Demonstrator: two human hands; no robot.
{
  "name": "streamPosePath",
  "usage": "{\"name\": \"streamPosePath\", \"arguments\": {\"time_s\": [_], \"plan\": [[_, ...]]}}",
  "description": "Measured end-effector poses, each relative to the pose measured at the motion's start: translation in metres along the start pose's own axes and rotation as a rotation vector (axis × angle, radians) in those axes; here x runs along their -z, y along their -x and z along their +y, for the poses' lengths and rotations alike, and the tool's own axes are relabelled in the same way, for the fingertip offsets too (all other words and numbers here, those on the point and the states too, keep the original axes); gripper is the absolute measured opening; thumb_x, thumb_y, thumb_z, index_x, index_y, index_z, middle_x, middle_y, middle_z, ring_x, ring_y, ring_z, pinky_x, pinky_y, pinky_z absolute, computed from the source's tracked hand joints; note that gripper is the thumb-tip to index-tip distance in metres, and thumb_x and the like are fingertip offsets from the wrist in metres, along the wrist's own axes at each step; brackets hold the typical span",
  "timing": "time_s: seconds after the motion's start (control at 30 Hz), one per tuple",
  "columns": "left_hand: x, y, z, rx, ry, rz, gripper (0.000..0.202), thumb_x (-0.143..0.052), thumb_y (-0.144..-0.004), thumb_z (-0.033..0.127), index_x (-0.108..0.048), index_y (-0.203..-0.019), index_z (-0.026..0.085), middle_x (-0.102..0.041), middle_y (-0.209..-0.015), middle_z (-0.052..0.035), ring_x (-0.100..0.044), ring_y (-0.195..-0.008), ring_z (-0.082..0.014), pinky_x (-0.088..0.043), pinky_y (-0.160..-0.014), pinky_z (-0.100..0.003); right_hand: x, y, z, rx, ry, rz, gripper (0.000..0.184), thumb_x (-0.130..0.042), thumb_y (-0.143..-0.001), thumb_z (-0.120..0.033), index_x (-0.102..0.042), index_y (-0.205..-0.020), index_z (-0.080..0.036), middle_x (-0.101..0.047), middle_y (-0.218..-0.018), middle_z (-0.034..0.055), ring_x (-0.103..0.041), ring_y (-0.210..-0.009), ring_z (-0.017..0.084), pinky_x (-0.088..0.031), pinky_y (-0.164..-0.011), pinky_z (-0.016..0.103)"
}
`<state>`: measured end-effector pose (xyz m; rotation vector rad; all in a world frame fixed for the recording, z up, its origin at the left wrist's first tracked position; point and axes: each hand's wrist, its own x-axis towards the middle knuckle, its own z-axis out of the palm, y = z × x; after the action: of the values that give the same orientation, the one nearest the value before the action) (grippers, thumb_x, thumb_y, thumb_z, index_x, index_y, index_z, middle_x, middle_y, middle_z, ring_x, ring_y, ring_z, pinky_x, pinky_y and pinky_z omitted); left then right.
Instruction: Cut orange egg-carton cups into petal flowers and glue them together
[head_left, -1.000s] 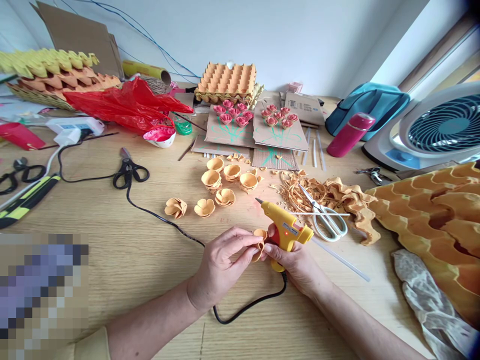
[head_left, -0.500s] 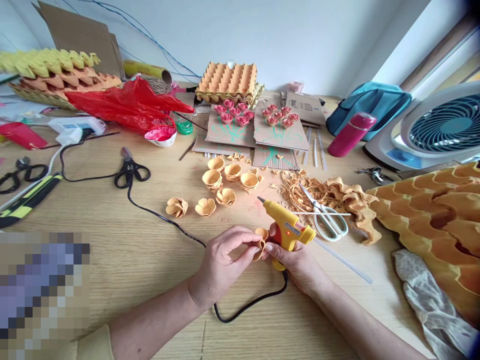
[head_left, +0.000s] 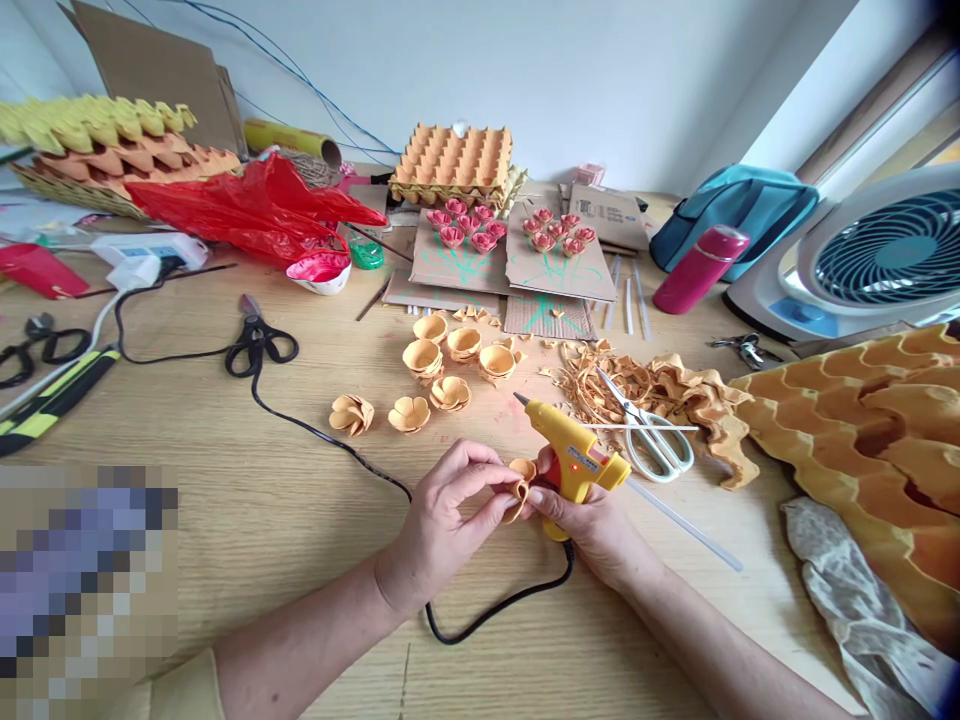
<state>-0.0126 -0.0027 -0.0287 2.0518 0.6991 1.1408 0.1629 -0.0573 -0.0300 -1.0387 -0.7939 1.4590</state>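
Between thumb and fingers, my left hand (head_left: 450, 510) pinches a small orange egg-carton flower piece (head_left: 519, 490) with curled petals. My right hand (head_left: 600, 530) is wrapped round the handle of a yellow hot glue gun (head_left: 566, 445), whose red light glows. The gun's nozzle points up and to the left, away from the piece. My right thumb also reaches the edge of the petals. A black cord loops from the gun's handle over the table. Beyond my hands stand several orange egg-carton cups (head_left: 422, 358) and a petalled flower (head_left: 409, 414).
White-handled scissors (head_left: 664, 445) lie on carton scraps (head_left: 652, 380) to the right, beside a glue stick (head_left: 690, 530). Black scissors (head_left: 259, 345) rest at left. Cardboard panels with red flowers (head_left: 457, 265) are behind. An egg tray (head_left: 840, 420), fan (head_left: 885, 250) and pink bottle (head_left: 701, 268) stand right.
The view has shifted very slightly. Both hands keep the same hold on the flower piece and the glue gun, with hardly any movement.
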Motion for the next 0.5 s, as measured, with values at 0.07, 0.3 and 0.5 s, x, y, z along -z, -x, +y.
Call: {"name": "streamPosePath", "arguments": {"time_s": [0.07, 0.3, 0.5], "plan": [[0.0006, -0.0003, 0.0002, 0.009, 0.006, -0.011, 0.019, -0.066, -0.085, 0.007, -0.071, -0.098, 0.020, -0.061, -0.093, -0.0030, -0.064, -0.087, -0.0129, -0.055, -0.080, -0.023, -0.0001, -0.0001, -0.0001, 0.000, 0.001, 0.001, 0.043, -0.088, -0.067, -0.038, -0.055, -0.090, -0.023, -0.063, -0.080, -0.0034, -0.063, -0.068, 0.013, -0.054, -0.072, 0.030], [0.0001, -0.0013, -0.0018, 0.003, 0.029, -0.005, 0.021, -0.065, -0.086, 0.007, -0.071, -0.102, 0.020, -0.061, -0.092, -0.0029, -0.064, -0.087, -0.0125, -0.055, -0.079, -0.023, -0.0009, -0.0008, -0.0008, 0.003, 0.012, 0.012, 0.045, -0.089, -0.066, -0.039, -0.055, -0.090, -0.023, -0.062, -0.078, -0.0033, -0.062, -0.065, 0.014, -0.054, -0.070, 0.031], [-0.0010, -0.0001, -0.0013, 0.004, 0.042, -0.013, 0.022, -0.065, -0.086, 0.006, -0.071, -0.101, 0.020, -0.062, -0.091, -0.0025, -0.064, -0.085, -0.0124, -0.055, -0.078, -0.023, -0.0016, -0.0005, -0.0016, -0.006, -0.002, 0.020, 0.044, -0.090, -0.065, -0.038, -0.055, -0.088, -0.023, -0.062, -0.078, -0.0035, -0.063, -0.068, 0.014, -0.054, -0.071, 0.030]]}}
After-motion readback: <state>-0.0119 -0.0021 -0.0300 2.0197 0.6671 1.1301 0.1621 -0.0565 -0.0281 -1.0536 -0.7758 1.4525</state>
